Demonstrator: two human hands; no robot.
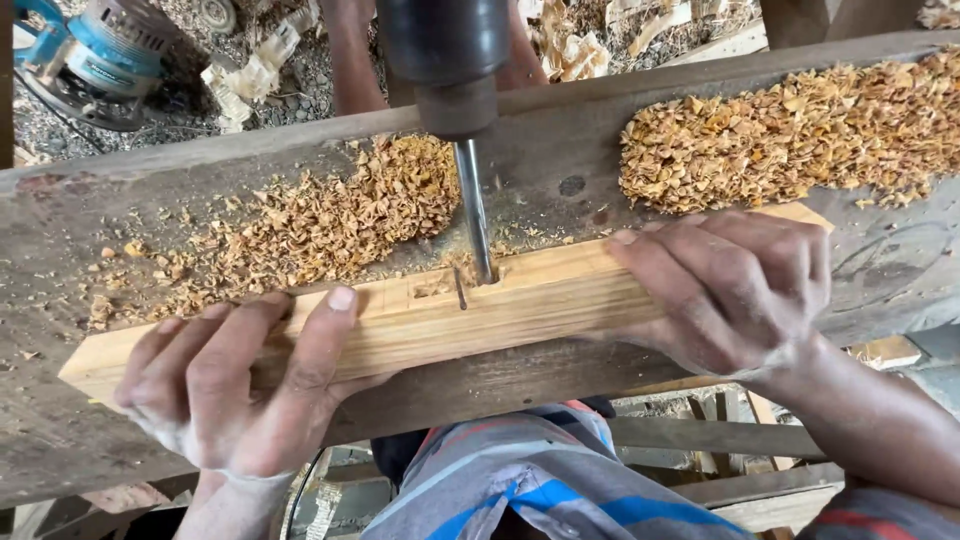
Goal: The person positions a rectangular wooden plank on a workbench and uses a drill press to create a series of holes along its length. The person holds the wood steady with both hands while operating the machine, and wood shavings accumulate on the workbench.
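On the bench, both hands (fingers curled) grip the wood block.

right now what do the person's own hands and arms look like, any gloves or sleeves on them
Both are bare: no gloves, rings or watch show on the left hand or the right hand. The forearms are uncovered as far as the view reaches, so no sleeve shows. Pale wood dust coats the knuckles, wrists and the edges of both hands. The nails are short and dusty.

Head view: looks straight down from above, very close.
Faces: the tabletop, with the floor past its far edge.
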